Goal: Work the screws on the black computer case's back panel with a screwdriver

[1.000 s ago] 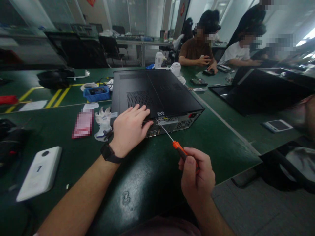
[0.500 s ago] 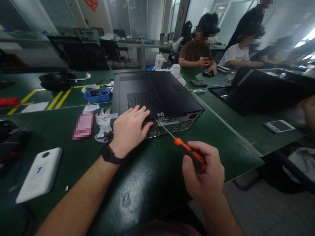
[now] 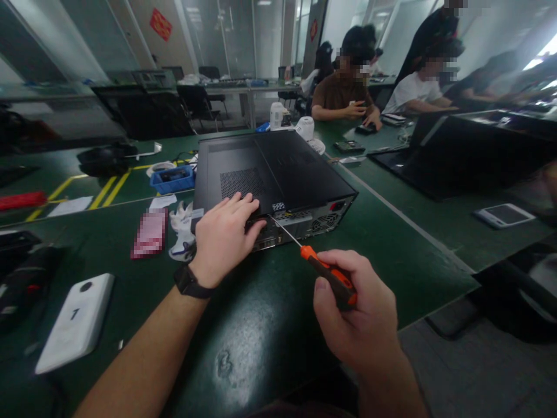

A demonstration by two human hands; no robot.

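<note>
A black computer case lies flat on the green table, its rear panel with fan grille facing me. My left hand rests with fingers spread on the near left edge of the case, thumb over the rear panel. In my right hand is an orange and black screwdriver, gripped by its handle. Its thin shaft points away and to the left, with the tip at the top edge of the rear panel, near my left thumb. What the tip touches is too small to make out.
Left of the case are a white glove, a pink packet and a blue bin of small parts. A white device marked 1 lies nearer. To the right are a phone and a black screen. Several people sit beyond.
The whole view has shifted slightly. Both hands keep their places, the left on the case and the right around the screwdriver, whose tip stays at the rear panel's upper edge.
</note>
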